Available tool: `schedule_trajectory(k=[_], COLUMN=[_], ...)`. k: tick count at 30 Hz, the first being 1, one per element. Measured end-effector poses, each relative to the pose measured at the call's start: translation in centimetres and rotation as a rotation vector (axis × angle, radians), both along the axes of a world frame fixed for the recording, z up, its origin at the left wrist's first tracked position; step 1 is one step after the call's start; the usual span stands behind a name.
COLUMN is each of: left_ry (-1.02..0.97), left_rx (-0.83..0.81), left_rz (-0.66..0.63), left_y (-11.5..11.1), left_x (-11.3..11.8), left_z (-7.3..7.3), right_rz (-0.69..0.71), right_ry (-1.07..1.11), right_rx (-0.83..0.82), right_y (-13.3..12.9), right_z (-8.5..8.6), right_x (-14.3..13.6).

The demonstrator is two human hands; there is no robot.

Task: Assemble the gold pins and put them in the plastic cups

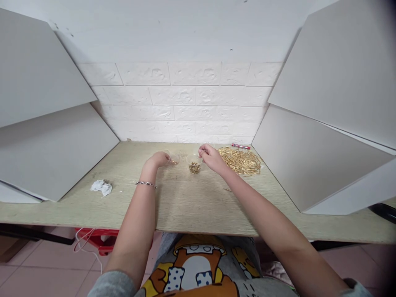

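My left hand (160, 159) is closed at the edge of a clear plastic cup (175, 158) with a few small golden pieces in it. A second clear cup (194, 166), standing upright near the middle of the table, holds many small brass-coloured pieces. My right hand (208, 154) is pinched beside that cup's right rim; what its fingertips hold is too small to make out. To the right of my right hand lies a wide pile of thin golden rods (241, 161).
A red patterned stick (240, 146) lies behind the pile. Crumpled white tissue (101, 187) rests on the left of the wooden table (198, 206). Grey-white panels (58, 148) flank both sides, with a white brick-patterned wall behind. A red stool (105, 239) stands below.
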State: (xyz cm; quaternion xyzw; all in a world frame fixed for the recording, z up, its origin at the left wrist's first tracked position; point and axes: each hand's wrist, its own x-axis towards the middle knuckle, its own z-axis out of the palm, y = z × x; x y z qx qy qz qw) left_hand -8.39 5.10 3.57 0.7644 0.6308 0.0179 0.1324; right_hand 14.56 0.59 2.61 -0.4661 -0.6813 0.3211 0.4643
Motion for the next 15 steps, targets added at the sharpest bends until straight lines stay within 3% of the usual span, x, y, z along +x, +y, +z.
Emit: schedule_trajectory(k=[15], left_ry=[-0.029], left_rx=[0.120], left_rz=[0.110], left_y=[-0.66], left_x=[0.45], left_z=[0.91], right_rz=[0.009], right_ry=[0.015], right_rx=[-0.008], right_y=[0.13], right_z=[-0.09], right_x=[0.02])
